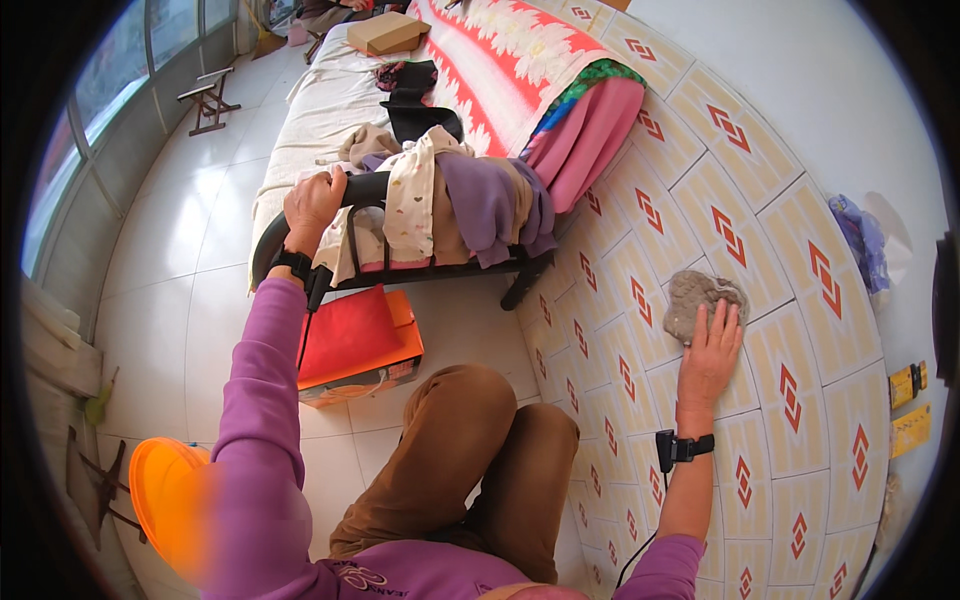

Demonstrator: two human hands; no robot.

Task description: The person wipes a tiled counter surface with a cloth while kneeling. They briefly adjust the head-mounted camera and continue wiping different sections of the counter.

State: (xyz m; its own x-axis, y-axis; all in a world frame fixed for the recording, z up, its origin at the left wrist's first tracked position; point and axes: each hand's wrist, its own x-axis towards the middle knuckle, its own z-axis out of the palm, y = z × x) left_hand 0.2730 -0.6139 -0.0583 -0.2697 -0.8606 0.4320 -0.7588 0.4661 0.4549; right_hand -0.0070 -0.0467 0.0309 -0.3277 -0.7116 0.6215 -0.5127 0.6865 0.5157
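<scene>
My right hand [709, 352] lies flat with its fingers on a grey-brown cloth [694, 304], pressing it against the tiled wall [645, 217] with red diamond patterns. My left hand [313, 202] grips the black metal rail [365, 187] at the end of the bed. Just right of that hand, purple garments [480, 195] and a cream patterned cloth [411, 199] hang over the same rail. Each wrist wears a black strap with a small device and a cable.
An orange box [360, 382] with a red packet [352, 334] on it stands below the bed end. An orange basin [161, 502] is at lower left, a folding stool [210, 101] near the windows. A cardboard box [386, 34] lies on the bed; a person [334, 11] sits beyond.
</scene>
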